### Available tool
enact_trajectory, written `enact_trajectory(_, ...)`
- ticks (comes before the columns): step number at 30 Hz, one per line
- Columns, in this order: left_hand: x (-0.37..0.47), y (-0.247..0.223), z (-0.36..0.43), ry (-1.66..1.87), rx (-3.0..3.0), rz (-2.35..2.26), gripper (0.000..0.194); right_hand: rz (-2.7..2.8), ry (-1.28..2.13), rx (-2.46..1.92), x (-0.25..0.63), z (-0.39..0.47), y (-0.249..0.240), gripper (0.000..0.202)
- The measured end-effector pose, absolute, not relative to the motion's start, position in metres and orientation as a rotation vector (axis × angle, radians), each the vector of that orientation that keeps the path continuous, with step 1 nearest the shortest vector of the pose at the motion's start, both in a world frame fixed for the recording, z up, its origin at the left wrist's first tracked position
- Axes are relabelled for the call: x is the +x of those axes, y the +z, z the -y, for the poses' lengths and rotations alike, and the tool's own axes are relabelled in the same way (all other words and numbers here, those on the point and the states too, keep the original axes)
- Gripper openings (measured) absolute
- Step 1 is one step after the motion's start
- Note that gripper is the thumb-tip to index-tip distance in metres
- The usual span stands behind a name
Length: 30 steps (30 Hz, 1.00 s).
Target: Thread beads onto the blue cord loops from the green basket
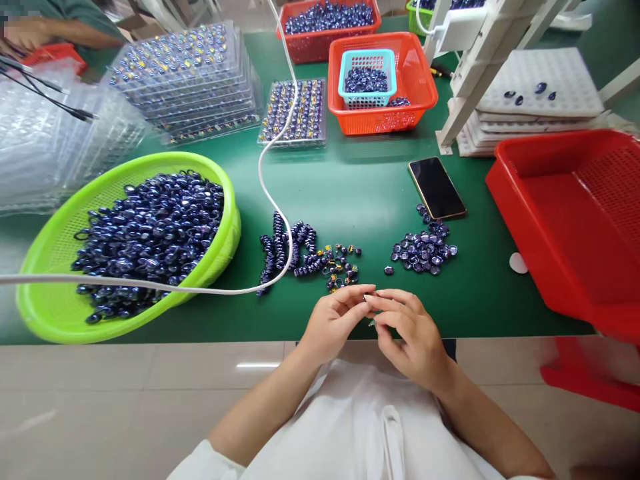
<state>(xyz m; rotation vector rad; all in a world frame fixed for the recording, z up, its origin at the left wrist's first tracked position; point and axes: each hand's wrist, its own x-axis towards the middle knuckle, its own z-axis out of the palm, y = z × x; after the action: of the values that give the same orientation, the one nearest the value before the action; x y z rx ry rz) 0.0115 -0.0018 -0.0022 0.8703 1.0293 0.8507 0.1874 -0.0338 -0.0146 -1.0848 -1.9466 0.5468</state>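
My left hand [333, 325] and my right hand [414, 341] meet at the table's front edge. Thumb and fingertips of both pinch a small dark piece [367, 297], mostly hidden between them. A tiny pale green bit [371, 323] shows by the right fingers; what it is I cannot tell. Just beyond the left hand lie loose dark and gold-coloured pieces [340, 267]. Beside these, shiny dark blue pieces lie in stacked rows [278, 240]. Farther right is a heap of flat dark blue faceted pieces [424, 252].
A lime green basket [231, 220] of dark ringed pieces stands left, crossed by a white cable [263, 173]. Stacked clear trays [200, 100], an orange basket [420, 80], a phone [437, 187] and a red basket [540, 267] surround the work. Another person's arm [65, 28] shows far left.
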Motion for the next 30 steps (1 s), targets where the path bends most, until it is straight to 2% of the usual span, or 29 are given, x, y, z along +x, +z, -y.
enact_trajectory(7, 0.015, -0.006, 0.01, 0.908, 1.067, -1.033, 0.026, 1.543, 0.904, -1.39, 0.188, 0.03, 0.003, 0.008)
enact_trajectory(15, 0.013, -0.006, 0.006, 0.994, 1.688, -0.966, 0.027, 1.502, 1.084, -1.472, 0.185, 0.023, 0.006, 0.007)
enact_trajectory(30, 0.012, -0.008, 0.006, 0.956, 1.625, -1.088, 0.021, 1.499, 1.241, -1.522, 0.191, 0.016, 0.008, 0.008)
